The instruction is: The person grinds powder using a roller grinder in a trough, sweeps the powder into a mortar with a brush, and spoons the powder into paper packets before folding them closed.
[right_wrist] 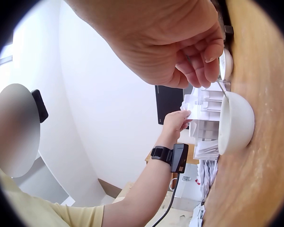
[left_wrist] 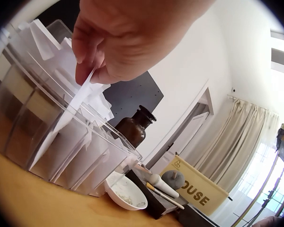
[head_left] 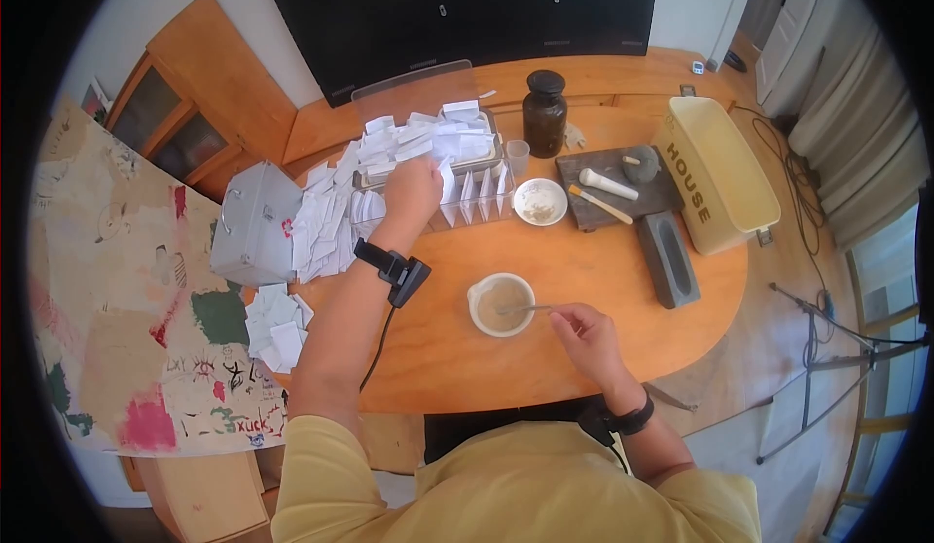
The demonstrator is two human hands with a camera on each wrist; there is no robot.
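My left hand (head_left: 413, 193) pinches the top of a white paper packet (left_wrist: 75, 101), which stands in a slot of a clear divided box (left_wrist: 52, 178). Other white packets (head_left: 468, 198) stand in slots beside it. With its fingertips, my right hand (head_left: 588, 341) holds a thin metal utensil (head_left: 525, 307), whose far end lies in a white bowl (head_left: 502, 330). The bowl, with a spout and greyish-brown contents, stands below and right of the box. In the right wrist view the right hand (right_wrist: 180, 47) is above the bowl (right_wrist: 240, 124).
Paper packets (head_left: 326, 214) are heaped left of the box by a silver case (head_left: 255, 224). Rightward are a small white dish (head_left: 540, 202), a brown jar (head_left: 545, 120), a dark board (head_left: 593, 214) with pestle and brush, a grey trough (head_left: 668, 261) and a cream bin (head_left: 725, 178).
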